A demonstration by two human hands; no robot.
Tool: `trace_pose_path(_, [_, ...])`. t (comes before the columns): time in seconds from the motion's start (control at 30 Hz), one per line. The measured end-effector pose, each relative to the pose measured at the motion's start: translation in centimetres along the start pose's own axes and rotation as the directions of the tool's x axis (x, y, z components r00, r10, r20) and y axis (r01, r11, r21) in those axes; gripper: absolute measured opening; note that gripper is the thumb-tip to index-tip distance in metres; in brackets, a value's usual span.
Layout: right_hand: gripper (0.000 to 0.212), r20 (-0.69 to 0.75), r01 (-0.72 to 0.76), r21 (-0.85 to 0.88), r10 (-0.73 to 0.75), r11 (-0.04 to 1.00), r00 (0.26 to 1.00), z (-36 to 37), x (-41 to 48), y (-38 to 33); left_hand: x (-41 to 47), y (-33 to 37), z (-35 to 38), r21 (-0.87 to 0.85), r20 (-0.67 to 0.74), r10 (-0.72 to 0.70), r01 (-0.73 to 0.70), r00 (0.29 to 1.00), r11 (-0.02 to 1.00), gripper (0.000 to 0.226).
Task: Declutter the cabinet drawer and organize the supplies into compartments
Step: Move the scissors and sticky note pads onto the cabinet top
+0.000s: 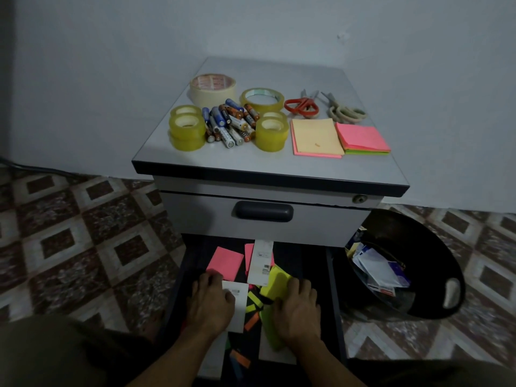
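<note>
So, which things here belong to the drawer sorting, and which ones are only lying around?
Belong to the job: open drawer; in it, pink sticky pad, yellow-green sticky pad, white cards; on the cabinet top, tape rolls, batteries, red scissors, beige scissors, sticky-note pads; bin of discarded packaging.
Just lying about: cable on the floor, closed upper drawer.

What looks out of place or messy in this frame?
Small coloured paper strips lie scattered loose in the open drawer, among skewed sticky-note pads and white cards.
</note>
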State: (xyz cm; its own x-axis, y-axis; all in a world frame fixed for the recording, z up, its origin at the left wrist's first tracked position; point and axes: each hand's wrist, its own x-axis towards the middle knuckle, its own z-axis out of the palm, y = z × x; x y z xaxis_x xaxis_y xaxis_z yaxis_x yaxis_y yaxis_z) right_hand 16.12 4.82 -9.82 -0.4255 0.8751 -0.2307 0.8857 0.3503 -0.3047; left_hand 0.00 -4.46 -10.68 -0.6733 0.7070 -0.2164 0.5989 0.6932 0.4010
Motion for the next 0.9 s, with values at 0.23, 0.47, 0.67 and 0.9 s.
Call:
trace_pose_path(0.23, [0.064,0.078,-0.028,0.009,0.027,1.000,0.997,-0.1,1.6,-0.4,0.4,0.6,0.3,0.057,0.166,0.050,-0.060,0.985,0.997,0.059])
trace_pose_path(0.47, [0.086,0.223,-0.173,0.119,0.144,0.978,0.964,-0.8,3.2,0.0,1.4,1.0,0.1,-0.058,0.092,-0.033,0.038,0.995,0.998,0.031])
trace_pose_path(0.67, [0.074,0.310,-0.297,0.295,0.203,0.908,0.929,-0.3,3.7,0.8,2.8,0.4,0.0,-0.108,0.023,-0.086,0.088,0.996,0.990,0.054])
trace_pose_path(0.9, [0.045,0.437,-0.278,0.198,0.169,0.940,0.884,-2.0,4.4,1.2,4.2,0.5,0.3,-0.173,0.081,-0.215,0.227,0.973,0.958,0.068])
